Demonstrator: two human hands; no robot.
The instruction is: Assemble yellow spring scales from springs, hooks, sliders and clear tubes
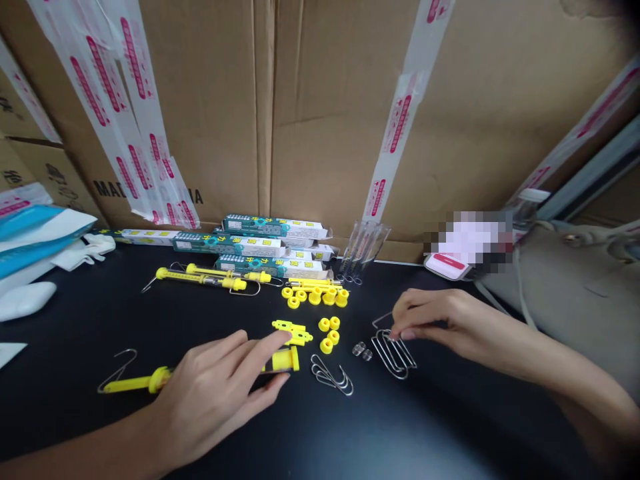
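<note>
My left hand (220,387) is closed around a yellow tubular spring scale (285,360), which lies sideways low over the black table. A wire hook (120,367) shows at its left end, and the tube's middle is hidden by my fingers. At the right, my right hand (425,317) pinches a bent metal wire (381,321) above a pile of rectangular wire loops (393,357). Between the hands are S-shaped hooks (333,377), small coiled springs (362,351) and yellow collars (329,333). Flat yellow plates (293,332) lie just beyond my left fingertips.
Assembled yellow spring scales (215,277) lie farther back, beside yellow caps (329,297). Behind them are printed boxes (273,247) and clear tubes (364,250) against a large cardboard carton (330,120). A phone (447,265) and a grey bag (580,287) are at right.
</note>
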